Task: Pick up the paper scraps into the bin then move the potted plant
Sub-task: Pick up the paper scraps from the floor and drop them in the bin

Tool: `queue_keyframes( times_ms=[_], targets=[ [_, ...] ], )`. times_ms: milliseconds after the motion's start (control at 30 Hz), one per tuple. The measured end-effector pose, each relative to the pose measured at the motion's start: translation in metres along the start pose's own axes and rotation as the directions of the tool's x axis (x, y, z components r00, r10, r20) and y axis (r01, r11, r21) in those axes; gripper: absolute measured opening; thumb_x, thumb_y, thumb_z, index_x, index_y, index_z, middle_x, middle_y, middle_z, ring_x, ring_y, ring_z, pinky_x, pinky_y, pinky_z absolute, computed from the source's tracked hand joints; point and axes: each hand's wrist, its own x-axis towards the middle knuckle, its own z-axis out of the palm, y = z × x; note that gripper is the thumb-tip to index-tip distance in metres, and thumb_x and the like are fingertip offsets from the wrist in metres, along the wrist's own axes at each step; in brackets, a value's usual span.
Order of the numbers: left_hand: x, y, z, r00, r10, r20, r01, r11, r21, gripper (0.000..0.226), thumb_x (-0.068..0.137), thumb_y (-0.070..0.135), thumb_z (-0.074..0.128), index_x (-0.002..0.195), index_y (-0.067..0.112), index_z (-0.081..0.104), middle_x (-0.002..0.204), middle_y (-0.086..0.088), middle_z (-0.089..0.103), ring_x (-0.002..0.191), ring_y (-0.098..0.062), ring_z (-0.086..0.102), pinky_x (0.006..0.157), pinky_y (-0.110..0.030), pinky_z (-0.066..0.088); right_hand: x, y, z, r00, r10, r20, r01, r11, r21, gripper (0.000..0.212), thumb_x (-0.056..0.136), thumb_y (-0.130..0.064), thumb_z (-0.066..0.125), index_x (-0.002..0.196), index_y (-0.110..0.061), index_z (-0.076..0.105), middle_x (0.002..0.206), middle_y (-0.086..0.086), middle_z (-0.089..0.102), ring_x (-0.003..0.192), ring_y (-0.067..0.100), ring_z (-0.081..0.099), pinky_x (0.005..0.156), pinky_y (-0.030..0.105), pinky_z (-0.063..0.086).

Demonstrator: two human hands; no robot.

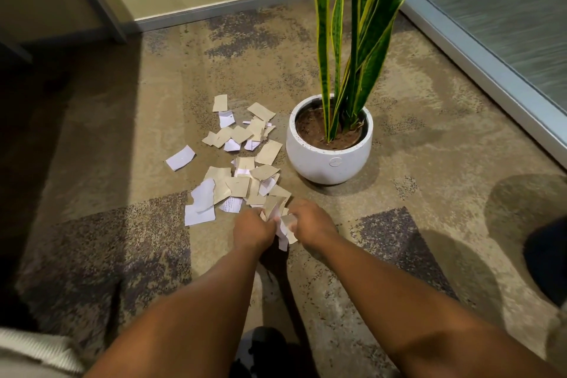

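Both the left hand (252, 228) and right hand (310, 221) clutch a bunch of paper scraps (283, 224) low over open carpet (122, 138), loose scraps (242, 159) beyond, the soil-filled potted plant (329, 139) just right, near the glass wall's frame (491, 77).

The scraps (242, 159) beyond the hands are thin matt paper, some white, some beige, with torn edges; a few are pressed between the left hand (252, 232) and the right hand (310, 221). The carpet (122, 255) under them is a rough, short pile, mottled. Far right of the hands, the pot (328, 159) looks like speckled white ceramic or stone, smooth with a soft shine. The leaves (362, 40) are glossy.
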Motion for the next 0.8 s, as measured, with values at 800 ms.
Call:
queue_keyframes(
  times_ms=[800],
  targets=[
    [-0.063,0.159,0.054,0.888,0.318,0.332,-0.371,0.923,0.107,0.055,0.079,0.047,0.076,0.118,0.01,0.064,0.116,-0.011,0.068,0.098,-0.026,0.062,0.07,-0.029,0.038,-0.095,0.145,-0.168,0.798,0.542,-0.263,-0.404,0.805,0.435,0.047,0.086,-0.018,0.067,0.132,-0.025,0.062,0.129,0.003,0.067,0.113,0.025,0.065,0.082,0.024,0.047]
  ],
)
